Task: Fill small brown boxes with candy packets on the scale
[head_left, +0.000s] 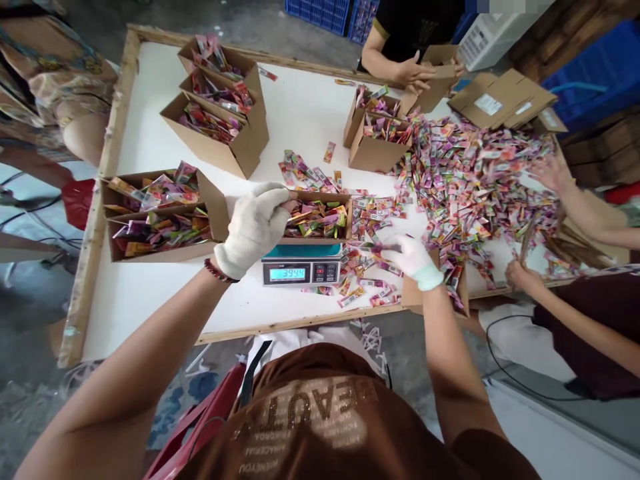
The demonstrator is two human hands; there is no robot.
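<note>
A cardboard box (350,223) filled with small colourful packets sits on a digital scale (273,273) whose lit display seems to read 394.4. My left hand (257,227), in a white glove with bare fingertips, is at the left end of that box. Its fingers are curled together; whatever lies between them is hidden. To the right of the scale, my right hand (413,260), also gloved, hovers low over loose packets (375,213). Its fingers point left and stand apart, with no packet clearly held.
Filled boxes stand at left (160,250), back left (245,147) and centre back (377,153). A large packet heap (465,180) covers the right side. One co-worker's hands (417,73) hold a box at the back; another person's hands (550,173) are at right. A wooden rim (97,200) edges the table.
</note>
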